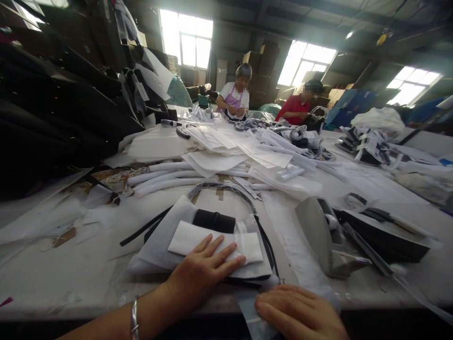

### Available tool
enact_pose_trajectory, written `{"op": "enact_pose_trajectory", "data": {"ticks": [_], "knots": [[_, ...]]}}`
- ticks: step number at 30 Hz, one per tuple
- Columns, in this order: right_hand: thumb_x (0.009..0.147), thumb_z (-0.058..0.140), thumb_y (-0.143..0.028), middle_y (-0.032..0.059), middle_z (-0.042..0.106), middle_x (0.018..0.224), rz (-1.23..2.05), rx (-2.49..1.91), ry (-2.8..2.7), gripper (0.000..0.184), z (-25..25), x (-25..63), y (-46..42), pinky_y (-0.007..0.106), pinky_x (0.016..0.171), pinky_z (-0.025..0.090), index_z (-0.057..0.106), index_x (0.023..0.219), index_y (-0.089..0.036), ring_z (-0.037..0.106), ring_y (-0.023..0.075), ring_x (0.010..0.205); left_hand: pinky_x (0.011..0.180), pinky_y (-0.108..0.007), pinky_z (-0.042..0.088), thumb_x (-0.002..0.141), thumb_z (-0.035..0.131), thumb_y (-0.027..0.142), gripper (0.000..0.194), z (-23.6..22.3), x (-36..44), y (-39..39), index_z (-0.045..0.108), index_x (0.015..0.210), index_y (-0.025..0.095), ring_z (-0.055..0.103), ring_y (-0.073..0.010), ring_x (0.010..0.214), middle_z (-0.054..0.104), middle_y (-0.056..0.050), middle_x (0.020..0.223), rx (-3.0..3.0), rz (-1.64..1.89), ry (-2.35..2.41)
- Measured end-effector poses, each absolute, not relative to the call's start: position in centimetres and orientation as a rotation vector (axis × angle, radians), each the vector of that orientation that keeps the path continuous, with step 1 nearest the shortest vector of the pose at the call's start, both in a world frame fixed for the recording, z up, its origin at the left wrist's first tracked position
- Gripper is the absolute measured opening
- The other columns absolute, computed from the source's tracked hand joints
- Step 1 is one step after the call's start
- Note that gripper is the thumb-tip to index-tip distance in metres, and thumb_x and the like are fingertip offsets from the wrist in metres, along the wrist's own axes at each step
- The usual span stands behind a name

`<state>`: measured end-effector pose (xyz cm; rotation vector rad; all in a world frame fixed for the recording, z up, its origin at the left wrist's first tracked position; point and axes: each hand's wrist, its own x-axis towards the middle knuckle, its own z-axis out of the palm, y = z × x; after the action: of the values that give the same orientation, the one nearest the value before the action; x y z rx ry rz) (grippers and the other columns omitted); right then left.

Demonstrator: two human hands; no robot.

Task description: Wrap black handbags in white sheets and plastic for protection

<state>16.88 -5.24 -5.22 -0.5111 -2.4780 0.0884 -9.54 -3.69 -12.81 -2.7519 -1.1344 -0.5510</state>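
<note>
A black handbag (pixel 264 269) lies flat in front of me, its handle (pixel 230 186) wrapped and arched toward the far side. White wrapping paper (pixel 159 245) spreads under and around it. On top rests a folded white foam sheet (pixel 187 238) with a piece of clear film across its right part. My left hand (pixel 208 264) presses on the foam sheet, fingers spread. At the table's front edge my right hand (pixel 300 311) curls over a translucent plastic sheet (pixel 253 309); its fingertips are partly hidden. Just right of the bag stands a grey tape dispenser (pixel 314 231).
Stacked white paper sheets (pixel 233 146) and white padded tubes (pixel 170 177) cover the table beyond the bag. Large black material (pixel 60 108) is heaped at left. Black strips (pixel 385 236) lie by the dispenser. Two people (pixel 233 97) work across the table.
</note>
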Motion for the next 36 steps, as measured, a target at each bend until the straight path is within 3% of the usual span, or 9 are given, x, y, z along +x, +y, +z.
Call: {"op": "enact_pose_trajectory", "data": {"ticks": [9, 15, 17, 22, 29, 33, 36], "knots": [[0.1, 0.049, -0.013, 0.0066, 0.077, 0.095, -0.101, -0.642, -2.48, 0.021, -5.2, 14.6, -1.5, 0.032, 0.087, 0.057, 0.069, 0.106, -0.017, 0.072, 0.0161, 0.089, 0.105, -0.052, 0.046, 0.101, 0.051, 0.028, 0.037, -13.5, -9.2, -3.7, 0.054, 0.138, 0.032, 0.057, -0.0304, 0.127, 0.058, -0.002, 0.142, -2.665, -0.65, -1.077], [0.1, 0.048, -0.012, 0.0098, 0.074, 0.106, -0.151, -0.614, -2.53, 0.02, -5.9, 13.2, 0.5, 0.038, 0.096, 0.055, 0.067, 0.102, -0.016, 0.068, 0.0206, 0.105, 0.107, -0.055, 0.044, 0.098, 0.055, 0.028, 0.017, -14.1, -8.8, -3.8, 0.068, 0.107, 0.023, 0.054, -0.0349, 0.13, 0.055, -0.004, 0.145, -2.663, -0.731, -1.095], [0.101, 0.044, -0.013, 0.0089, 0.075, 0.1, -0.098, -0.607, -2.584, 0.022, -6.3, 13.0, 0.9, 0.034, 0.092, 0.056, 0.066, 0.102, -0.015, 0.07, 0.0195, 0.097, 0.106, -0.053, 0.045, 0.099, 0.053, 0.029, 0.019, -13.8, -8.9, -3.7, 0.068, 0.111, 0.025, 0.056, -0.0335, 0.128, 0.057, -0.003, 0.143, -2.652, -0.715, -1.09], [0.102, 0.038, -0.018, 0.0033, 0.07, 0.078, 0.109, -0.968, -2.625, 0.032, -8.0, 13.1, 1.4, 0.024, 0.059, 0.051, 0.068, 0.09, -0.019, 0.065, 0.0151, 0.064, 0.101, -0.047, 0.051, 0.102, 0.045, 0.03, 0.034, -13.1, -8.9, -3.5, 0.059, 0.133, 0.027, 0.061, -0.0303, 0.121, 0.062, 0.0, 0.138, -2.562, -0.702, -1.065], [0.096, 0.056, -0.024, -0.0002, 0.066, 0.079, 0.684, -1.331, -2.275, 0.016, -9.2, 13.3, 1.5, 0.024, 0.07, 0.05, 0.063, 0.081, -0.022, 0.064, 0.0152, 0.073, 0.097, -0.043, 0.054, 0.103, 0.041, 0.027, 0.033, -13.3, -9.1, -3.2, 0.066, 0.124, 0.029, 0.064, -0.028, 0.118, 0.067, 0.002, 0.131, -2.523, -0.719, -1.031], [0.092, 0.061, -0.021, -0.0021, 0.061, 0.075, 0.727, -1.414, -2.3, 0.017, -9.4, 13.1, 1.9, 0.023, 0.066, 0.046, 0.056, 0.076, -0.022, 0.06, 0.0141, 0.069, 0.098, -0.04, 0.053, 0.103, 0.039, 0.027, 0.034, -13.1, -9.4, -3.0, 0.066, 0.124, 0.029, 0.065, -0.0266, 0.117, 0.067, 0.003, 0.129, -2.524, -0.71, -1.003], [0.091, 0.059, -0.017, -0.0026, 0.058, 0.078, 0.738, -1.444, -2.328, 0.017, -9.8, 13.0, 2.1, 0.023, 0.063, 0.043, 0.05, 0.078, -0.022, 0.057, 0.0135, 0.068, 0.109, -0.039, 0.044, 0.103, 0.039, 0.026, 0.034, -13.1, -9.4, -3.0, 0.066, 0.124, 0.03, 0.063, -0.0245, 0.12, 0.066, 0.004, 0.131, -2.521, -0.728, -0.997]]}}
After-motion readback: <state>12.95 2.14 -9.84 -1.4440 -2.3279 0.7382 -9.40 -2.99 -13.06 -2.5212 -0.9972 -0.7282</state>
